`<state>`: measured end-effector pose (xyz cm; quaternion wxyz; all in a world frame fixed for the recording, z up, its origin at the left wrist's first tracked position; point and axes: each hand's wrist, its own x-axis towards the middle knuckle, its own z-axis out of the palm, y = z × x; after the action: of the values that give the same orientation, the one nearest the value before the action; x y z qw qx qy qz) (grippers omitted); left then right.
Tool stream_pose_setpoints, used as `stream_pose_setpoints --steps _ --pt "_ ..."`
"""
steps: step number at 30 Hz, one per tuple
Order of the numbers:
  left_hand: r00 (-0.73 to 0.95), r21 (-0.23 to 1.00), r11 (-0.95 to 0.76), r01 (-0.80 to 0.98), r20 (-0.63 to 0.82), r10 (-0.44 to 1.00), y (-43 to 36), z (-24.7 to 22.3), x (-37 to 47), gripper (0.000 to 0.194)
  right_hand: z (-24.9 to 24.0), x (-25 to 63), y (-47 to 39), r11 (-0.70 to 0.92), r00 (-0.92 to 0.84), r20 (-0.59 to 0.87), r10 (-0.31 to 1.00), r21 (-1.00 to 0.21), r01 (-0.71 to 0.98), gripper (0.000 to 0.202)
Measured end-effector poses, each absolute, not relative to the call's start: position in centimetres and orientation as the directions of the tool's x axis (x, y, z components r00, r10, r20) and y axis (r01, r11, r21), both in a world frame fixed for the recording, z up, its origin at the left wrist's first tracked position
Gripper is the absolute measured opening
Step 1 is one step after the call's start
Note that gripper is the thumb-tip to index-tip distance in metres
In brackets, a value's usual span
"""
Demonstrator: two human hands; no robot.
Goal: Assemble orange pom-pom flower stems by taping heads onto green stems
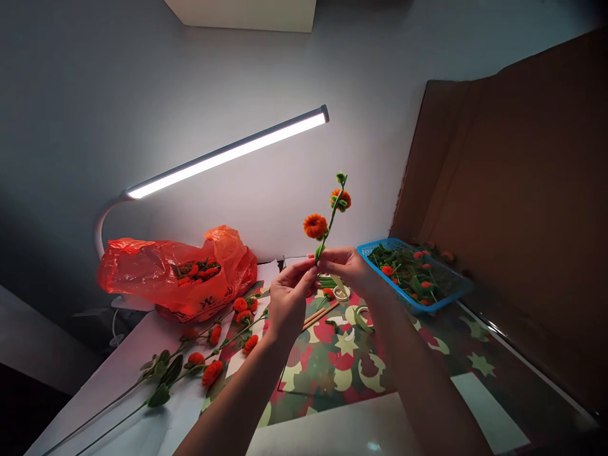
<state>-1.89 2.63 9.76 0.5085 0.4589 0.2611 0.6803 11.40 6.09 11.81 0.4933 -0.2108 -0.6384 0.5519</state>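
Both hands are raised over the table in the middle of the view, close together. They hold a fuzzy green flower stem (pixel 334 215) that stands nearly upright, leaning a little right. It bears two orange pompom-like blooms and a small green bud at the tip. My left hand (pixel 292 294) pinches its lower end between thumb and fingertips. Just above and to the right, my right hand (pixel 346 267) has its fingertips closed on the same spot. Whether a strip of tape is also between the right fingers cannot be made out. A roll of tape (pixel 342 292) lies behind the hands.
Finished orange flower stems (pixel 168 373) lie at left, before a red plastic bag (pixel 142 272) with more flowers. A blue basket (pixel 446 304) of flowers and leaves stands right, by a cardboard sheet (pixel 513 190). Wooden sticks (pixel 320 315) and a green tape roll (pixel 363 320) lie centrally. A lamp (pixel 228 152) shines above.
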Motion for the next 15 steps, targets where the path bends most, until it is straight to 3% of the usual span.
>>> stream_pose_setpoints --steps 8,15 --pt "-0.057 0.858 -0.318 -0.404 0.323 0.945 2.6 10.5 -2.4 0.025 11.9 10.7 5.9 0.395 -0.288 0.493 0.821 -0.855 -0.337 0.016" --pt "0.033 0.84 -0.387 -0.381 0.431 0.902 2.8 11.3 -3.2 0.033 11.4 10.5 6.3 0.284 -0.385 0.433 0.815 -0.878 -0.386 0.013"
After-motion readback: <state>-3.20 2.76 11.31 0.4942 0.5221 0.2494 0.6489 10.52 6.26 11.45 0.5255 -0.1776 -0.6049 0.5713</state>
